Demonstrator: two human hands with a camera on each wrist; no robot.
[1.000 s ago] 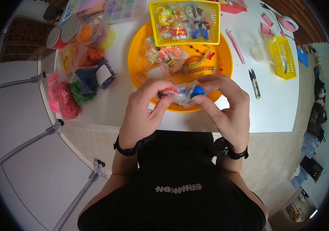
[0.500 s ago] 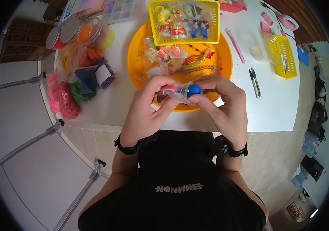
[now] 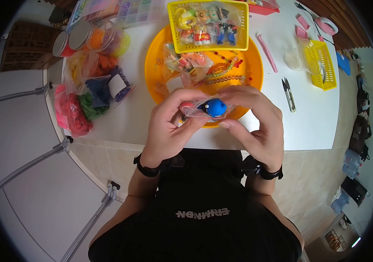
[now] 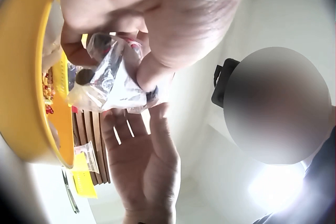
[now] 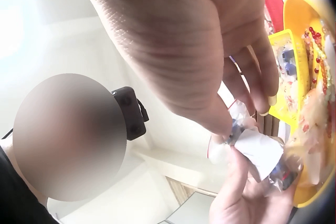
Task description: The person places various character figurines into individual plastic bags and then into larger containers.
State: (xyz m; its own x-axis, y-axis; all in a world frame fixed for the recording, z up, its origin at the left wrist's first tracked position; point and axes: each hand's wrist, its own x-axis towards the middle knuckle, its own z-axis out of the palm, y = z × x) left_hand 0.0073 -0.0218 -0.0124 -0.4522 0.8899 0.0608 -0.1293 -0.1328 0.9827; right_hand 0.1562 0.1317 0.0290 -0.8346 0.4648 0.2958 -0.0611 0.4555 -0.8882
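A clear plastic bag (image 3: 194,112) with a small toy figure (image 3: 215,107) inside is held up over the near rim of the orange round tray (image 3: 151,72). The figure's rounded blue part faces up at the bag's right end. My left hand (image 3: 169,126) grips the bag's left side between thumb and fingers; red shows there through the plastic. At the right end, my right hand (image 3: 260,124) holds the bag's edge with its thumb low and its fingers along the top. A white label (image 5: 259,153) shows on the bag's underside in the right wrist view.
A yellow basket (image 3: 246,26) of bagged figures stands on the tray, near bead strings (image 3: 225,79). Coloured bags (image 3: 70,113) and lidded jars (image 3: 79,35) sit at left. At right lie thread snips (image 3: 288,94), a pink tool (image 3: 267,52) and another yellow basket (image 3: 326,65).
The bagged figure has turned so its blue part faces up and sits more to the left. The right thumb has moved off the blue part, down to the bag's lower edge.
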